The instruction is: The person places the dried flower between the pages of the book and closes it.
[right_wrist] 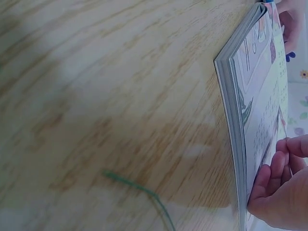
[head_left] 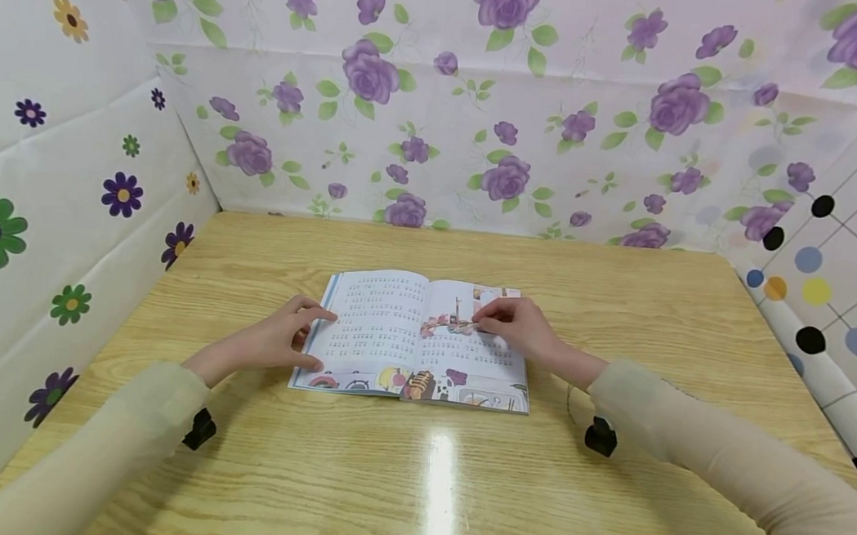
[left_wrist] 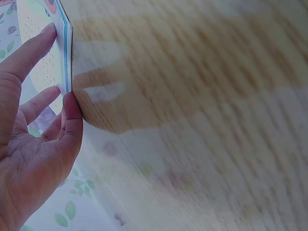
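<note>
An open book [head_left: 378, 305] lies on the table, its left page mostly text and its right page with pictures. My left hand [head_left: 284, 332] rests at the book's left edge, fingers spread, thumb on the lower page; in the left wrist view the left hand [left_wrist: 43, 139] has fingertips against the page and edge. Over the right page my right hand [head_left: 516, 326] pinches the end of a thin, slender piece [head_left: 462, 324], whose kind I cannot tell; pink blossom shapes show at its left. In the right wrist view, the right hand [right_wrist: 284, 185] has its fingertips together close over the page.
The wooden table [head_left: 416, 471] surrounds the book, with a glare streak in front. Flowered cloth walls [head_left: 436, 145] stand behind and at the left, a dotted one at right. Dark wrist cameras [head_left: 600, 436] hang under both sleeves. A green cord [right_wrist: 139, 186] shows in the right wrist view.
</note>
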Available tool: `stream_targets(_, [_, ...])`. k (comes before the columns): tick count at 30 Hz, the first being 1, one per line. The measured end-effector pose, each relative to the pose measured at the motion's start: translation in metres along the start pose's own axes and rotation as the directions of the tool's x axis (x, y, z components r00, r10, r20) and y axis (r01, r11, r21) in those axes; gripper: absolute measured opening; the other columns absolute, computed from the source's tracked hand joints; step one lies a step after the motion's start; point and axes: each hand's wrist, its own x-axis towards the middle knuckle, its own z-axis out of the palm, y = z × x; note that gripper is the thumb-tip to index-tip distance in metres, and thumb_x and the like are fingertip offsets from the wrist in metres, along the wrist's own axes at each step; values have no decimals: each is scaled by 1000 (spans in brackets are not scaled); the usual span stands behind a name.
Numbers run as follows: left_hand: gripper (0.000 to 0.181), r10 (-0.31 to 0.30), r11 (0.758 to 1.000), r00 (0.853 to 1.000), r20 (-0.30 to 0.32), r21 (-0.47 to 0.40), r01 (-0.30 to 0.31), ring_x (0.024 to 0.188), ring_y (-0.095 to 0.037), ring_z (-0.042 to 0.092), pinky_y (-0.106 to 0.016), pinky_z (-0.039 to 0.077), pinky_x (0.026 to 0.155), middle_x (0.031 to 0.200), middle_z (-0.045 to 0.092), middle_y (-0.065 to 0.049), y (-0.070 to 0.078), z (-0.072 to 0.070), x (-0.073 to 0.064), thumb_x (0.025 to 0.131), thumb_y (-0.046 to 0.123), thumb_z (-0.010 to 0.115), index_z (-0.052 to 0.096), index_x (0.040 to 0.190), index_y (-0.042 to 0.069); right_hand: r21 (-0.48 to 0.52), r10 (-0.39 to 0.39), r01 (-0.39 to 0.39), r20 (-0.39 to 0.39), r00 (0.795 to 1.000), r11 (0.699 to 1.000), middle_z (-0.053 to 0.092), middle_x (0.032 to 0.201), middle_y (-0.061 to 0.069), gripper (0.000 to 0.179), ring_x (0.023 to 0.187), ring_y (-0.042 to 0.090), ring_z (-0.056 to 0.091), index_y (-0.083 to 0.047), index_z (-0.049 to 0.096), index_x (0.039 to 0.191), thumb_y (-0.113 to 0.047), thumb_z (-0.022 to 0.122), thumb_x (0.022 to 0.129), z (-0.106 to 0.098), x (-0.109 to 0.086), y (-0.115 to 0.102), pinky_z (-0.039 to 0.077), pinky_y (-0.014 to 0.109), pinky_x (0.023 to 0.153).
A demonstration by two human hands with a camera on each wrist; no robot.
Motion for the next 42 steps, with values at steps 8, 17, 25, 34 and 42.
stream_targets(8, [74, -17, 1000, 1000, 7, -12, 17, 95, -22, 44, -30, 41, 79, 138, 35, -19, -1, -1, 0, 82, 31, 81, 48, 144, 7, -30, -18, 18, 8, 1000, 999, 74, 105, 11, 14, 84, 14, 62, -7, 76, 103, -13, 65, 95, 1, 1, 0, 49, 26, 77])
stream_targets(17, [74, -14, 1000, 1000, 4, -14, 14, 95, -22, 44, -30, 41, 80, 137, 36, -18, 0, -1, -1, 82, 31, 81, 48, 144, 7, -41, -16, 17, 20, 1000, 999, 74, 105, 10, 14, 84, 14, 62, -9, 76, 103, -13, 65, 95, 1, 2, 0, 49, 28, 79])
stream_targets(25, [74, -17, 1000, 1000, 9, -16, 17, 96, -22, 43, -30, 40, 80, 137, 35, -18, 0, -1, -1, 83, 31, 81, 48, 144, 7, -38, -4, 4, 22, 1000, 999, 74, 107, 10, 14, 84, 14, 62, -9, 76, 103, -13, 66, 95, 1, 0, -1, 49, 28, 77])
stream_targets(34, [73, -13, 1000, 1000, 6, -1, 13, 96, -22, 44, -30, 41, 80, 138, 36, -18, 0, 0, 0, 83, 31, 80, 48, 144, 7, -47, -9, 10, 25, 1000, 999, 74, 108, 10, 14, 86, 14, 63, -9, 76, 104, -13, 65, 95, 0, 0, 0, 49, 28, 79])
stream_targets(42, [73, -11, 1000, 1000, 2, 5, 11, 96, -22, 45, -31, 42, 82, 138, 36, -18, -2, 1, 0, 83, 30, 81, 48, 144, 8, -43, -5, 7, 32, 999, 999, 74, 109, 10, 15, 88, 15, 63, -10, 76, 105, -13, 66, 95, 0, -1, -1, 50, 27, 81])
